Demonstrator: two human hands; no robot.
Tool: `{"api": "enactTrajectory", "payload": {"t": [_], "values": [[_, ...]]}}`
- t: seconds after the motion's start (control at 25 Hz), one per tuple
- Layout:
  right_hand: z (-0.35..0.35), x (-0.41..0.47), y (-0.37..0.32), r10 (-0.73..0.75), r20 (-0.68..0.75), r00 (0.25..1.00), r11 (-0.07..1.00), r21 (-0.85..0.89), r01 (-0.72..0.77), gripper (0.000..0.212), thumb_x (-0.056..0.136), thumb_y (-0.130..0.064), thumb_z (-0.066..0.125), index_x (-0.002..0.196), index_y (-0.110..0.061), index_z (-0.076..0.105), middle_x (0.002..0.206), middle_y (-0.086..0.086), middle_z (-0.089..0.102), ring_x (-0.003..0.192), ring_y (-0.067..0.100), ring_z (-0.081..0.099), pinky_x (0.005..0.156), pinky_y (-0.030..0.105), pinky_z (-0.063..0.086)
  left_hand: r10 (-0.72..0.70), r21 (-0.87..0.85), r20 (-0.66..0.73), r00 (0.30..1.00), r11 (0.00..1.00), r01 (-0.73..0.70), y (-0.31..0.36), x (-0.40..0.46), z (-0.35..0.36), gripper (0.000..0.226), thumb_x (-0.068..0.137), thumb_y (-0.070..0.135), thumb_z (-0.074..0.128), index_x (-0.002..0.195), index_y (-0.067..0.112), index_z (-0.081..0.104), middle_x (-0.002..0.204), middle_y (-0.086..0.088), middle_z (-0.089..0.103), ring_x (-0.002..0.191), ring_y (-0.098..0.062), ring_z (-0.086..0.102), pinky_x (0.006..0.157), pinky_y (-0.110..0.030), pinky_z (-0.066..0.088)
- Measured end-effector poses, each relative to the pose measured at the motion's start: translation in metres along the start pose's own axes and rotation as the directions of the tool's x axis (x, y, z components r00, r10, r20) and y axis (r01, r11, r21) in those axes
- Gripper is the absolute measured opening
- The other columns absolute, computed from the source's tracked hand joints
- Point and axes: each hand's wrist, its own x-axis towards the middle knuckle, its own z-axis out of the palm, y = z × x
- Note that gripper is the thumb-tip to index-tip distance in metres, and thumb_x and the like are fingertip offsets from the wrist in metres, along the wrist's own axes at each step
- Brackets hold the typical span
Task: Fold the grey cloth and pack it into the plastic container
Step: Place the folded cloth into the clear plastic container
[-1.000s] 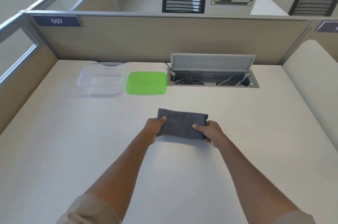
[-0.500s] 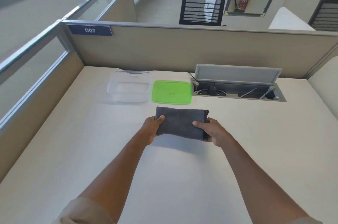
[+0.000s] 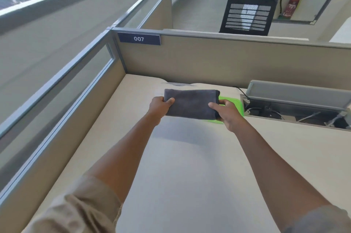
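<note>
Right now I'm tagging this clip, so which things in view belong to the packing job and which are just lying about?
Belongs to the job:
- folded grey cloth, held in left hand and right hand
- clear plastic container, mostly hidden behind the cloth
- green lid

Just lying about:
- open cable tray
- 007 sign
- black chair
- fire extinguisher

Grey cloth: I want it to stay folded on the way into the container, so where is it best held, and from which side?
By its two short ends, one hand from each side, as now: left hand and right hand pinch the grey cloth, thumbs on top. It is a long flat bundle, so end grips probably keep the layers together.
</note>
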Motion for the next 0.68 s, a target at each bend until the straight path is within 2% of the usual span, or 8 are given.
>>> {"api": "enactTrajectory", "payload": {"t": [0.12, 0.24, 0.36, 0.48, 0.6, 0.68], "values": [[0.03, 0.025, -0.01, -0.023, -0.023, 0.999, 0.999, -0.04, 0.022, 0.03, 0.086, -0.018, 0.071, 0.109, -0.009, 0.054, 0.104, 0.014, 0.066, 0.085, 0.024, 0.064, 0.084, 0.043, 0.057, 0.017, 0.051, -0.058, 0.998, 0.999, -0.014, 0.011, 0.033, -0.019, 0.037, 0.092, 0.037, 0.062, 0.096, 0.001, 0.064, 0.087, -0.008, 0.063, 0.077, -0.024, 0.057, 0.058, -0.029, 0.042], [0.049, 0.048, -0.014, -0.03, -0.053, 0.998, 0.994, -0.111, 0.024, 0.03, 0.085, -0.021, 0.072, 0.107, -0.009, 0.055, 0.109, 0.017, 0.067, 0.089, 0.027, 0.065, 0.09, 0.049, 0.056, 0.019, 0.09, -0.083, 0.996, 0.996, -0.011, 0.012, 0.061, -0.027, 0.035, 0.093, 0.037, 0.062, 0.096, 0.002, 0.065, 0.09, -0.007, 0.063, 0.079, -0.024, 0.057, 0.055, -0.028, 0.04], [0.063, 0.065, -0.014, -0.076, -0.106, 0.991, 0.955, -0.293, 0.042, 0.035, 0.082, -0.028, 0.072, 0.108, -0.008, 0.059, 0.109, 0.014, 0.069, 0.098, 0.031, 0.066, 0.088, 0.047, 0.055, -0.004, 0.187, -0.134, 0.991, 0.982, 0.029, 0.01, 0.08, -0.028, 0.033, 0.091, 0.041, 0.063, 0.092, 0.008, 0.065, 0.088, -0.006, 0.064, 0.084, -0.029, 0.061, 0.069, -0.034, 0.049], [0.076, 0.079, -0.017, -0.149, -0.128, 0.981, 0.865, -0.497, 0.067, 0.033, 0.081, -0.034, 0.071, 0.102, -0.01, 0.06, 0.104, 0.01, 0.069, 0.094, 0.03, 0.064, 0.076, 0.038, 0.052, 0.02, 0.358, -0.203, 0.979, 0.932, 0.055, 0.009, 0.097, -0.026, 0.032, 0.091, 0.045, 0.06, 0.087, 0.014, 0.063, 0.08, -0.002, 0.062, 0.089, -0.031, 0.063, 0.083, -0.039, 0.05], [0.084, 0.092, -0.018, -0.229, -0.1, 0.968, 0.739, -0.665, 0.106, 0.034, 0.081, -0.034, 0.07, 0.099, -0.006, 0.061, 0.102, 0.012, 0.069, 0.098, 0.034, 0.062, 0.081, 0.042, 0.053, 0.082, 0.485, -0.208, 0.975, 0.874, 0.03, 0.012, 0.108, -0.025, 0.032, 0.093, 0.047, 0.056, 0.091, 0.016, 0.064, 0.092, -0.007, 0.066, 0.098, -0.033, 0.06, 0.082, -0.039, 0.045], [0.086, 0.097, -0.017, -0.254, -0.086, 0.964, 0.651, -0.752, 0.105, 0.037, 0.081, -0.037, 0.07, 0.1, -0.005, 0.062, 0.103, 0.014, 0.069, 0.1, 0.035, 0.061, 0.079, 0.04, 0.052, 0.183, 0.599, -0.221, 0.958, 0.801, -0.015, 0.012, 0.111, -0.021, 0.031, 0.094, 0.045, 0.055, 0.096, 0.015, 0.064, 0.092, -0.009, 0.064, 0.104, -0.033, 0.055, 0.087, -0.04, 0.042]]}}
